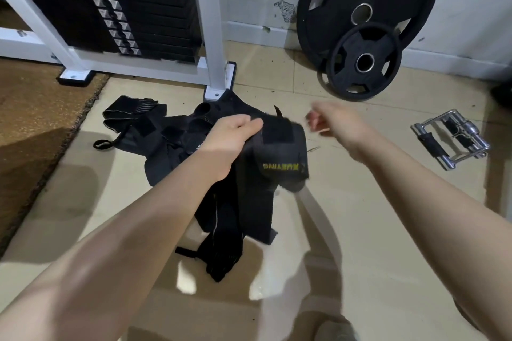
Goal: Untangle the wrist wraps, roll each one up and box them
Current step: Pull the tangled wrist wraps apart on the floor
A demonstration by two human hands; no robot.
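Note:
A tangle of black wrist wraps (pixel 171 133) lies on the tiled floor in front of a white machine frame. My left hand (pixel 232 135) grips a black wrap with yellow lettering (pixel 279 155) and holds it up above the pile. Its long end (pixel 249 210) hangs down together with another dark strap (pixel 221 246). My right hand (pixel 332 122) hovers just right of the lifted wrap with curled fingers; it is blurred and holds nothing that I can see. No box is in view.
A white machine frame (pixel 213 36) with a black weight stack (pixel 133 3) stands behind the pile. Two black weight plates (pixel 365 63) lean on the wall at the right. A chrome cable handle (pixel 451 141) lies on the floor far right. A brown mat (pixel 36 119) covers the left.

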